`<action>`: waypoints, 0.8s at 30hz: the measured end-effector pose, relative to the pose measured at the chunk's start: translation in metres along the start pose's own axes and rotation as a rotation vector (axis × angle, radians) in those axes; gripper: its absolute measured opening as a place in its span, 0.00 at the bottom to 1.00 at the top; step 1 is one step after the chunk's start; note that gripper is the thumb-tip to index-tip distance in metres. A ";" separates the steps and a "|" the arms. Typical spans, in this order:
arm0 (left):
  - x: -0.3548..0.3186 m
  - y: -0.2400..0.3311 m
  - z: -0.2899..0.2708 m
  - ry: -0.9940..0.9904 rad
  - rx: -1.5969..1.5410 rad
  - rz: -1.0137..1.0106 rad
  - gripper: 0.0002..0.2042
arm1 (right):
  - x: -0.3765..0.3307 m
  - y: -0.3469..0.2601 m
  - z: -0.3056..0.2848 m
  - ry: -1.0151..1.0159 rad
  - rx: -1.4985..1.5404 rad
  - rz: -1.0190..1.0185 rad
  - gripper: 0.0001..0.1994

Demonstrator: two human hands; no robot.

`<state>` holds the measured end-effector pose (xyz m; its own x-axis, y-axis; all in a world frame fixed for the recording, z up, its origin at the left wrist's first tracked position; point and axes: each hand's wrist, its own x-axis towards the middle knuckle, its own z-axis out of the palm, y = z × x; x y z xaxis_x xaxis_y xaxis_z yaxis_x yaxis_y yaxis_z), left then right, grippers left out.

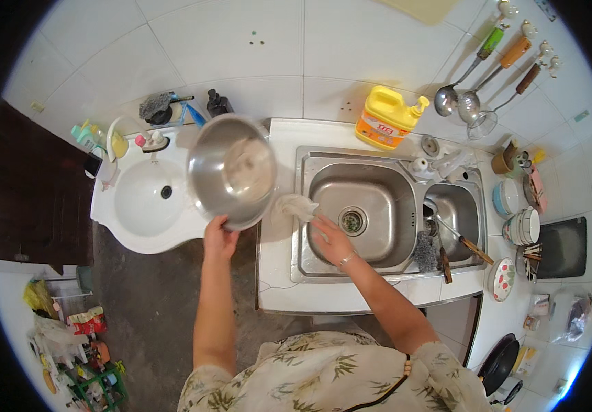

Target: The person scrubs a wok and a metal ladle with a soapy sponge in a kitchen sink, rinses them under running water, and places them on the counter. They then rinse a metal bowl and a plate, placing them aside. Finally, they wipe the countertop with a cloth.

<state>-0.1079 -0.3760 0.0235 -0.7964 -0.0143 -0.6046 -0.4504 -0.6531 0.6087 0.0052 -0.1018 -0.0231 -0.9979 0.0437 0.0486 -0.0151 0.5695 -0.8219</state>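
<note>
My left hand (219,237) grips the near rim of a large stainless steel basin (203,161). The basin is tilted and held up between the white washbasin and the sink counter, slightly blurred, with a pale brownish patch showing inside it. My right hand (333,244) holds a wrinkled whitish cloth (296,206) over the left edge of the steel sink (320,206). Part of the cloth hangs toward the basin but looks apart from it. How the right fingers hold the cloth is partly hidden.
Left is a white washbasin (141,213) with a tap. A yellow detergent jug (388,117) stands behind the sink. In the smaller bowl lies a ladle with a wooden handle (474,250); a grey scrubber (425,252) rests on the rim. Stacked bowls (521,226) stand right. Ladles (447,101) hang above.
</note>
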 end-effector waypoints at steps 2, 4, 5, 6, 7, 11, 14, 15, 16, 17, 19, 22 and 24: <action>-0.018 0.018 -0.043 0.126 -0.021 0.069 0.02 | 0.024 -0.012 0.021 -0.107 -0.202 -0.100 0.24; -0.030 0.033 -0.088 0.264 -0.033 0.131 0.02 | 0.049 -0.011 0.043 -0.187 -0.466 -0.228 0.28; -0.036 0.040 -0.112 0.338 -0.020 0.161 0.02 | 0.061 -0.006 0.052 -0.222 -0.523 -0.258 0.30; -0.043 0.045 -0.130 0.378 -0.047 0.182 0.02 | 0.070 0.001 0.061 -0.259 -0.581 -0.283 0.31; -0.050 0.047 -0.143 0.423 -0.078 0.199 0.03 | 0.079 0.001 0.065 -0.303 -0.642 -0.308 0.33; -0.077 0.046 -0.174 0.534 -0.156 0.268 0.02 | 0.168 0.004 0.043 -0.404 -0.757 -0.278 0.35; -0.073 0.033 -0.213 0.561 -0.187 0.280 0.03 | 0.240 0.035 0.026 -0.269 -0.783 -0.178 0.35; -0.074 0.030 -0.222 0.556 -0.203 0.270 0.03 | 0.255 0.043 0.021 -0.209 -0.773 -0.151 0.36; -0.080 0.024 -0.224 0.559 -0.216 0.264 0.04 | 0.267 0.045 0.021 -0.227 -0.704 -0.103 0.36; -0.084 0.017 -0.226 0.561 -0.228 0.256 0.04 | 0.277 0.046 0.023 -0.245 -0.637 -0.052 0.36; -0.096 0.018 -0.173 0.567 -0.225 0.244 0.05 | 0.288 0.038 0.029 -0.286 -0.671 0.033 0.38; -0.103 0.018 -0.171 0.574 -0.101 0.154 0.05 | 0.286 0.029 0.039 -0.242 -0.735 0.049 0.40; -0.097 0.011 -0.182 0.614 -0.136 0.199 0.04 | 0.269 0.027 0.052 -0.271 -0.827 -0.023 0.41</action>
<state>0.0379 -0.5195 -0.0043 -0.4660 -0.5478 -0.6948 -0.2313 -0.6826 0.6933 -0.2666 -0.1171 -0.0612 -0.9801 -0.1127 -0.1631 -0.0898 0.9858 -0.1415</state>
